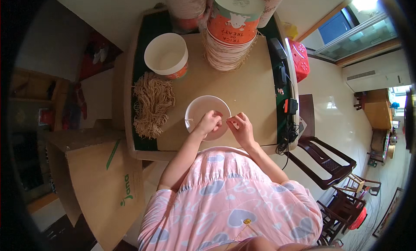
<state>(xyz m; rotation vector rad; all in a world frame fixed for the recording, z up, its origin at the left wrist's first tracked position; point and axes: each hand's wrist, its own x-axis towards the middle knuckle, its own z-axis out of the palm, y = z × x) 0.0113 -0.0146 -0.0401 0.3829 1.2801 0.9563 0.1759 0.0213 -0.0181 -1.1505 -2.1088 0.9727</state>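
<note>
- Central bucket (200, 107): pale and round-mouthed, it stands on the worktop (255, 99) close to the edge nearest the person. Its mouth faces upward, so its long axis runs roughly toward the viewer.
- Left hand (210, 123): lies over the mouth, within the outline of the rim. The fingers are curled inward; whether they have hold of anything cannot be told.
- Right hand (242, 129): lies at the right side of the same rim. The fingers are bent, with thumb and forefinger tips drawn close together; anything between them is too fine to make out.
- Key relation: the right-hand stretch of rim lies between the two hands. The right hand is the nearer to it, its fingertips just beside or touching the rim; the left hand faces it from the inner side, a narrow gap separating the two sets of fingertips.
- Short cord (189, 119): shows at the opposite, left side of the rim, nearer the left hand than the right.
- Cord bundle (153, 104): lies left of the central bucket, apart from both hands, its long axis running away from the person; the left hand is the nearer.
- Spare bucket (167, 65): stands beyond the cord bundle, mouth upward.
</note>
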